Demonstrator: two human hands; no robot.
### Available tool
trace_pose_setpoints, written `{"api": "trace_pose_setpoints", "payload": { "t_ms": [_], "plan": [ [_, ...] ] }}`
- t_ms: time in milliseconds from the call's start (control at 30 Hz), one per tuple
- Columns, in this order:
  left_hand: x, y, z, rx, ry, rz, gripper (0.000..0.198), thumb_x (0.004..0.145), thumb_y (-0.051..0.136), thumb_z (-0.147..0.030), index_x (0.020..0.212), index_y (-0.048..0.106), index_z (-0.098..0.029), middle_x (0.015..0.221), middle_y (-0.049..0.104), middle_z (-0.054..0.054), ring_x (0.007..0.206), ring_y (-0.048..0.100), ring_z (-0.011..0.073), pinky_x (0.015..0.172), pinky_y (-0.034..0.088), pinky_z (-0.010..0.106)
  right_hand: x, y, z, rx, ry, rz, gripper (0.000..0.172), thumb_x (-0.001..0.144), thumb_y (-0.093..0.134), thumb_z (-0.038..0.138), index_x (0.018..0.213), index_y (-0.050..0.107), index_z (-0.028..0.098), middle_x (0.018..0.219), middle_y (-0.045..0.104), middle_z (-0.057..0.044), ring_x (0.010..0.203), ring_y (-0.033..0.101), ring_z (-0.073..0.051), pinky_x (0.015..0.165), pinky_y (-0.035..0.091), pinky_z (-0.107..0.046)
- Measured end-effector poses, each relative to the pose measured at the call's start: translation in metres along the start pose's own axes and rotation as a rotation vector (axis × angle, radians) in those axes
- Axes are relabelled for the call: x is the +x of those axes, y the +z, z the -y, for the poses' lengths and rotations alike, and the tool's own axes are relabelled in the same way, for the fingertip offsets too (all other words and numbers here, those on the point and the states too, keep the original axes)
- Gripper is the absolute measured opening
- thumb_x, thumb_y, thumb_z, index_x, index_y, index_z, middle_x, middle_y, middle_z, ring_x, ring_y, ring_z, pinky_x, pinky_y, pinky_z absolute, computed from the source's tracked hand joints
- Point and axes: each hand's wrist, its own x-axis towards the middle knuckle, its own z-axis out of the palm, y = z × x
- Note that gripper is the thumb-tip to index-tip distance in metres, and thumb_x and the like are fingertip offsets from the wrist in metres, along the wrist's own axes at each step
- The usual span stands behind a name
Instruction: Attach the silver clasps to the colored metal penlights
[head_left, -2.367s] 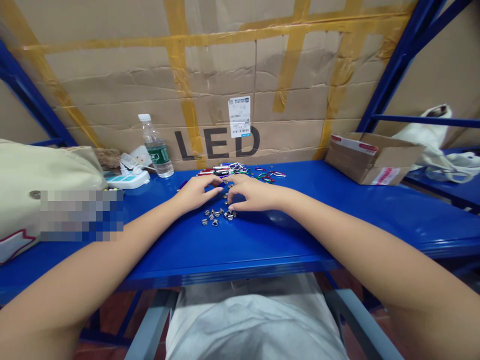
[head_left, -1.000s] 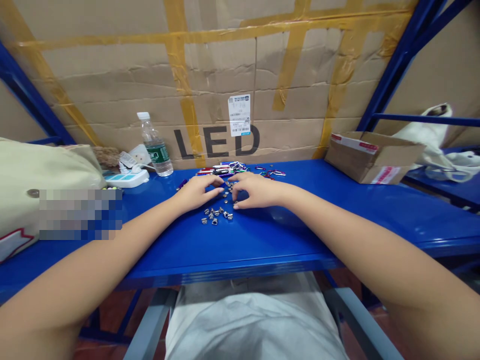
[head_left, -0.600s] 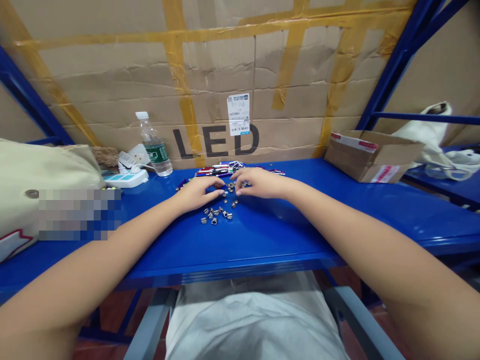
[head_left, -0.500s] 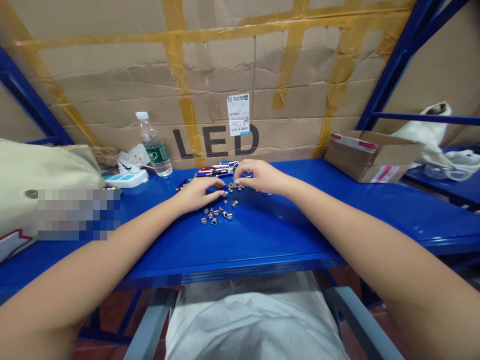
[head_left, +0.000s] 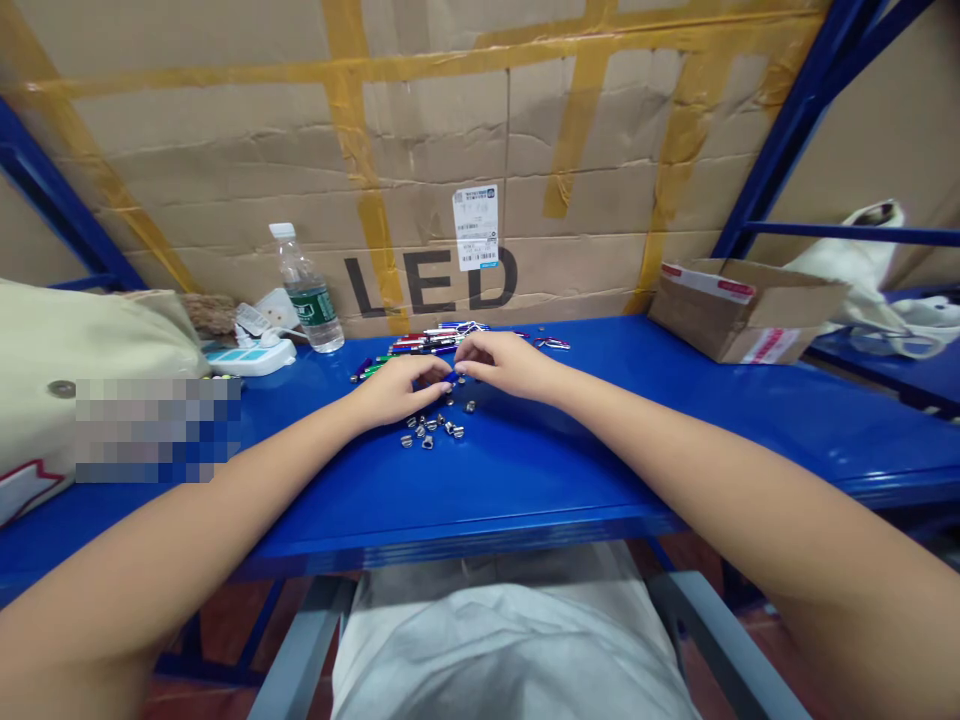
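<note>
My left hand [head_left: 399,388] is closed in a pinch on a blue pen part [head_left: 451,377], most of it hidden by the fingers. The fingertips of my right hand [head_left: 504,362] are pinched together at the other end of that blue part; whatever small thing they hold is hidden. Below the hands, several shiny metal pen clips [head_left: 431,426] lie scattered on the blue table [head_left: 480,490]. One metal piece [head_left: 469,407] sits a little apart, under the right fingers. Behind the hands is a pile of coloured pens [head_left: 427,343], partly covered by them.
A water bottle [head_left: 309,295] and a white power strip [head_left: 255,357] stand at the back left, beside a pale bag [head_left: 97,350]. An open cardboard box [head_left: 739,310] sits at the right. A large taped carton [head_left: 420,150] rises behind the table.
My right hand has moved left and slightly down, from above the small metal pieces to the blue part's end. My left hand has stayed nearly still.
</note>
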Motion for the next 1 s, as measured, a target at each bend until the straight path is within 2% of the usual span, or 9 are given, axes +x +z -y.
{"api": "trace_pose_setpoints", "payload": {
  "t_ms": [267, 367, 533, 667, 833, 900, 1000],
  "plan": [
    [-0.001, 0.003, 0.0, -0.143, -0.032, -0.037, 0.028, 0.086, 0.053, -0.04, 0.098, 0.061, -0.016, 0.084, 0.069, 0.005, 0.074, 0.064, 0.017, 0.066, 0.05, 0.028, -0.002, -0.001, 0.0, -0.247, -0.082, 0.118, 0.031, 0.097, 0.035, 0.031, 0.074, 0.052, 0.017, 0.076, 0.06, -0.003, 0.067, 0.048, -0.014, 0.065, 0.032, -0.026],
    [0.0, 0.004, -0.002, -0.304, -0.093, -0.058, 0.036, 0.083, 0.058, -0.046, 0.1, 0.06, -0.015, 0.085, 0.069, 0.006, 0.075, 0.064, 0.0177, 0.067, 0.051, 0.03, -0.002, 0.0, 0.005, -0.283, -0.069, 0.083, 0.031, 0.098, 0.034, 0.03, 0.076, 0.052, 0.017, 0.075, 0.059, -0.003, 0.066, 0.046, -0.014, 0.064, 0.03, -0.026],
    [0.001, 0.003, -0.01, -0.524, -0.172, -0.116, 0.042, 0.078, 0.064, -0.053, 0.095, 0.061, -0.014, 0.078, 0.067, 0.004, 0.07, 0.061, 0.0152, 0.067, 0.05, 0.029, -0.003, 0.001, 0.015, -0.258, -0.063, -0.047, 0.032, 0.099, 0.029, 0.031, 0.082, 0.053, 0.017, 0.079, 0.059, -0.005, 0.068, 0.047, -0.014, 0.066, 0.03, -0.026],
    [0.0, 0.002, -0.015, -0.604, -0.188, -0.138, 0.041, 0.077, 0.066, -0.052, 0.093, 0.062, -0.015, 0.075, 0.066, 0.002, 0.067, 0.059, 0.0131, 0.067, 0.049, 0.028, -0.003, -0.003, 0.022, -0.239, -0.064, -0.032, 0.033, 0.099, 0.028, 0.032, 0.084, 0.053, 0.017, 0.081, 0.06, -0.005, 0.07, 0.048, -0.015, 0.067, 0.031, -0.026],
    [0.0, 0.0, -0.017, -0.453, -0.152, -0.168, 0.037, 0.078, 0.065, -0.049, 0.091, 0.063, -0.014, 0.077, 0.066, 0.004, 0.067, 0.059, 0.0136, 0.065, 0.049, 0.028, -0.004, -0.007, 0.025, -0.251, -0.07, 0.009, 0.029, 0.098, 0.031, 0.03, 0.083, 0.052, 0.017, 0.081, 0.059, -0.005, 0.071, 0.048, -0.015, 0.067, 0.031, -0.026],
    [-0.001, -0.001, -0.018, -0.286, -0.096, -0.229, 0.032, 0.081, 0.063, -0.046, 0.089, 0.063, -0.015, 0.077, 0.066, 0.003, 0.064, 0.058, 0.0132, 0.063, 0.048, 0.027, -0.004, -0.004, 0.024, -0.218, -0.067, -0.008, 0.028, 0.097, 0.031, 0.03, 0.08, 0.05, 0.018, 0.08, 0.058, -0.005, 0.07, 0.047, -0.015, 0.067, 0.031, -0.027],
    [-0.002, -0.002, -0.015, 0.04, 0.081, -0.354, 0.022, 0.086, 0.059, -0.037, 0.087, 0.063, -0.015, 0.081, 0.066, 0.004, 0.069, 0.058, 0.014, 0.065, 0.047, 0.028, -0.002, 0.005, 0.025, -0.086, 0.012, -0.083, 0.028, 0.096, 0.033, 0.028, 0.073, 0.045, 0.019, 0.074, 0.054, -0.003, 0.068, 0.046, -0.014, 0.067, 0.032, -0.027]
  ]
}}
